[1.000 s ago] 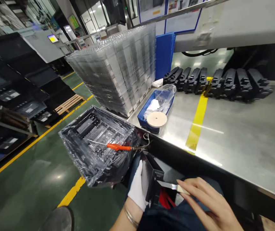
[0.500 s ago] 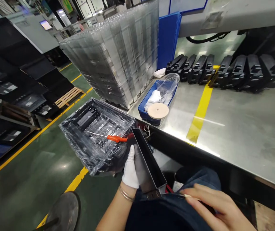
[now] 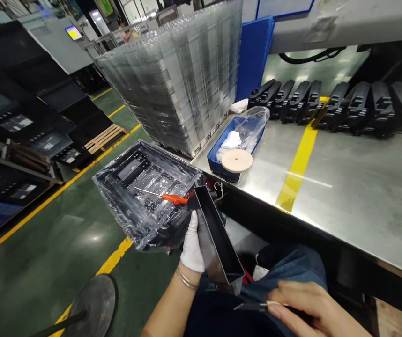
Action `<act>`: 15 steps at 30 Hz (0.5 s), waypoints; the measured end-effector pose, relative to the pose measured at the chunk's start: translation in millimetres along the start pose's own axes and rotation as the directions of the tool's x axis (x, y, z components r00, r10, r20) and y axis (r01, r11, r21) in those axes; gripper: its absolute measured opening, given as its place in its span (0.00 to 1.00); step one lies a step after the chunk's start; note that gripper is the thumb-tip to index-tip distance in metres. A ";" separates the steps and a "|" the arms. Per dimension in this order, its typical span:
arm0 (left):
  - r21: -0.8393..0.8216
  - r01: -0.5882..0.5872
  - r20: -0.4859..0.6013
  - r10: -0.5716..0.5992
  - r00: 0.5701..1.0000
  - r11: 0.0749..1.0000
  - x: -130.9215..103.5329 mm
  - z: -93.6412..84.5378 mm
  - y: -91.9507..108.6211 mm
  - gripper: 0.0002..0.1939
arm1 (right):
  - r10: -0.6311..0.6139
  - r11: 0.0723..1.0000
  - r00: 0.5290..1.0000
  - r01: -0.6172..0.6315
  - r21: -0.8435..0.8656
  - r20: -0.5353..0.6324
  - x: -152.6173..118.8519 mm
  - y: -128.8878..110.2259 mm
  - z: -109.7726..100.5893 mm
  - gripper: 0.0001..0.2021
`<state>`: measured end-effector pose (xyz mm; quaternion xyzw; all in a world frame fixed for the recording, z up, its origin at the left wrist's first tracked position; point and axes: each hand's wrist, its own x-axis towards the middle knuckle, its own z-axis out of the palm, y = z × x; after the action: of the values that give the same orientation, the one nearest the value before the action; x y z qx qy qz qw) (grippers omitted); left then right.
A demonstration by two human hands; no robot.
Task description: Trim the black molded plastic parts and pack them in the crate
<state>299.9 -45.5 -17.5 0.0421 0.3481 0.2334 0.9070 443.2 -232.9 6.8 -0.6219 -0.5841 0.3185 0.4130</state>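
My left hand [image 3: 192,243], in a white glove, is closed around the side of a long black open-topped box part [image 3: 218,234], tilted over my lap. Bare and pinched, my right hand [image 3: 299,304] grips a thin knife-like tool [image 3: 253,306] with a pointed tip, just below the near end of the part. An orange-handled tool [image 3: 174,199] with a thin metal shaft lies over the plastic-lined crate [image 3: 116,206] on the left.
On the metal table [image 3: 355,187] are a blue bin [image 3: 217,164] with a round beige disc [image 3: 236,160], and several black parts [image 3: 299,100]. A tall wrapped stack [image 3: 173,79] stands behind the crate. A round black base [image 3: 93,304] is at lower left.
My right hand and its tool have moved slightly down, away from the black part's near end. The part has tilted a little, and the view has shifted slightly.
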 end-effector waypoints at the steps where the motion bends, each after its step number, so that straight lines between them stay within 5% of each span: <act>1: 0.056 -0.009 0.024 0.008 1.000 0.998 -0.5 -3.7 -0.4 0.21 | 0.007 1.000 0.999 -0.007 0.001 -0.047 2.5 1.3 -0.7 0.15; 3: 0.175 -0.024 0.063 0.013 0.998 0.984 -2.6 -9.8 -3.5 0.26 | 0.035 0.999 0.979 -0.029 0.031 -0.200 13.0 4.2 -0.6 0.15; 7: 0.302 0.014 0.161 -0.065 0.985 0.953 -8.5 -13.7 -18.3 0.30 | 0.098 0.988 0.858 -0.024 0.150 -0.505 48.0 7.4 8.6 0.18; 15: 0.303 0.213 0.271 -0.298 0.915 0.929 -6.8 -1.6 -34.1 0.35 | -0.032 0.992 0.791 0.099 0.076 -0.610 74.8 3.9 31.4 0.17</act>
<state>307.9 -79.0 -22.6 0.1542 0.2311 0.0529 0.9592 426.0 -154.4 -4.5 -0.6480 -0.4244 0.1175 0.6214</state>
